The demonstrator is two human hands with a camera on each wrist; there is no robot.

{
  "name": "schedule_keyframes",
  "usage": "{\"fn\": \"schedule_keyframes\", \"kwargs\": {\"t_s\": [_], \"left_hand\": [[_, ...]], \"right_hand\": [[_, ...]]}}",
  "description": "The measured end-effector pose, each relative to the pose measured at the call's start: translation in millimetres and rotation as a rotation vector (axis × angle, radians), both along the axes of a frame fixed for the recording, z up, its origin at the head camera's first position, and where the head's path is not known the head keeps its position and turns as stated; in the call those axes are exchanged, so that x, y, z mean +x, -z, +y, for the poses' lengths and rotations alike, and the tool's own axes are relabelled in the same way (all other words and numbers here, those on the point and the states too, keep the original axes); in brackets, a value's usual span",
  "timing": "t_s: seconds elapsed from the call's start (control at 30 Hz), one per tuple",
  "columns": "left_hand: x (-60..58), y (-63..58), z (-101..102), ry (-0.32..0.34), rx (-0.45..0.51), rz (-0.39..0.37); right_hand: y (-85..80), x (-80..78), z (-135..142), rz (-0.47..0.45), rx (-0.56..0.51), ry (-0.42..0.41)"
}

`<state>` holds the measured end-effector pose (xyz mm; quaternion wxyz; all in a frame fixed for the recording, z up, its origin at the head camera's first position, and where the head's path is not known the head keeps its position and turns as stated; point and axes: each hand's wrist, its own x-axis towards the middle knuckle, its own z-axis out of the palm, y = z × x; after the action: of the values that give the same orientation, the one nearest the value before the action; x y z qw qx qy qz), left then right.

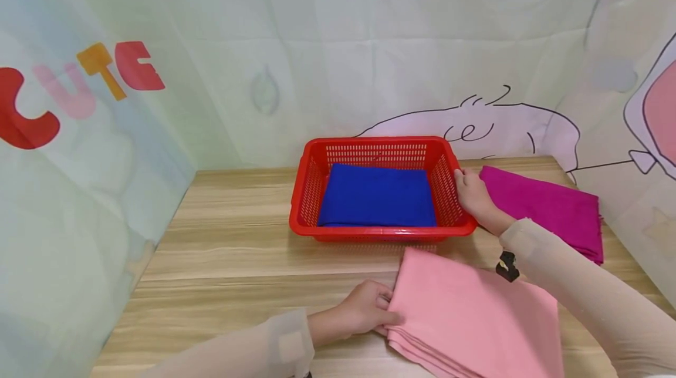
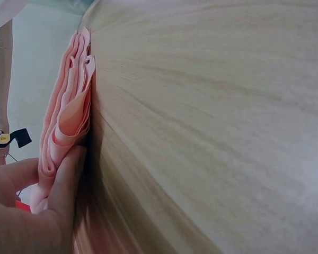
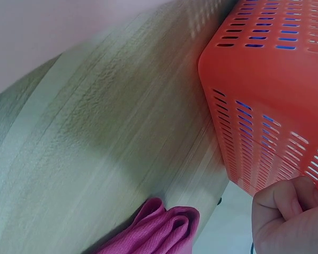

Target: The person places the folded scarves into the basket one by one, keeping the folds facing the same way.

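My left hand (image 1: 364,310) pinches the left edge of a folded pink cloth (image 1: 475,313), thumb above and fingers beneath. In the left wrist view, the stacked layers of this pink cloth (image 2: 69,106) show side-on along the table, with thumb and fingers on either side of its edge. My right hand (image 1: 477,199) grips the right rim of a red plastic basket (image 1: 382,231); its curled fingers (image 3: 286,198) show at the basket's slotted side in the right wrist view. A folded blue cloth (image 1: 377,196) lies flat inside the basket.
To the right of the basket lies a folded magenta cloth (image 1: 549,208), partly behind my right forearm. Everything rests on a wood-grain table (image 1: 227,260). A printed fabric backdrop (image 1: 237,61) hangs behind the table and along both sides.
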<state>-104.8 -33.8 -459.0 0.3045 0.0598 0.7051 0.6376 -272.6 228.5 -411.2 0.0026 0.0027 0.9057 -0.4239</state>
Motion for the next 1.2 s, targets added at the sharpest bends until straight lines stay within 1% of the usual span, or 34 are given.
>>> {"fn": "schedule_keyframes", "kwargs": {"t_s": [0.2, 0.57, 0.97, 1.2], "left_hand": [[-0.1, -0.2, -6, 0.002, -0.014, 0.003], [-0.3, 0.7, -15, 0.002, -0.007, 0.000], [-1.1, 0.0, -25, 0.012, -0.061, 0.011], [-0.6, 2.1, -30, 0.015, -0.039, -0.003]], "right_hand": [[-0.7, -0.4, 0, -0.013, -0.025, -0.003], [0.3, -1.1, 2, 0.014, 0.002, -0.005], [1.0, 0.1, 2, 0.031, 0.023, -0.008], [1.4, -0.8, 1, 0.034, 0.018, -0.008]]}}
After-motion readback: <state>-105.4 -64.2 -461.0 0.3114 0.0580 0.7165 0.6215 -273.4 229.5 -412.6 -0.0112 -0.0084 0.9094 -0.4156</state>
